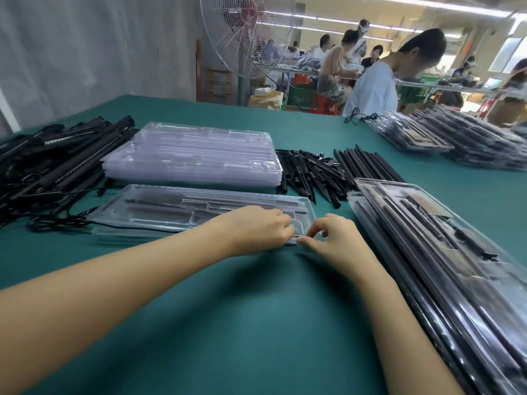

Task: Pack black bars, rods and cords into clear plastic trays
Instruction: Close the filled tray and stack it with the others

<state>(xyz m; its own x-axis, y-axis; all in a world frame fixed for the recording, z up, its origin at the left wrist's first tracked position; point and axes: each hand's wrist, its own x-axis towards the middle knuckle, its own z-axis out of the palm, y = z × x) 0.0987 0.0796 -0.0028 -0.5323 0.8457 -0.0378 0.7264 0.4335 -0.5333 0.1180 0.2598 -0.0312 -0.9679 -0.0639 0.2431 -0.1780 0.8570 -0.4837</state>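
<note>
1. Working tray [182, 212] is lying flat on the green tabletop [256, 309], its long side running left to right; dark bars are showing in its long compartments, blurred.
2. Left hand [256, 229] is resting on the working tray's near right end, fingers curled down over the rim and gripping it.
3. Right hand [333, 240] is meeting it at the tray's near right corner; thumb and forefinger are pinching the corner edge, other fingers bent loosely.
4. Stack of empty trays [194, 155] is sitting just behind the working tray.
5. Heap of long black bars [57, 155] is sprawling to the tray's left; black cords [57, 220] are trailing from it to the tray's left end.
6. Pile of short rods [308, 172] is lying behind the tray's right end; thin long rods [368, 163] are lying just beyond those.
7. Packed trays [427, 238] are stacking up to the tray's right, tilted; a second lot [456, 138] is lying well behind them.
8. Standing fan [248, 35] and a seated person [373, 86] are showing far behind the tray, past the tabletop.
</note>
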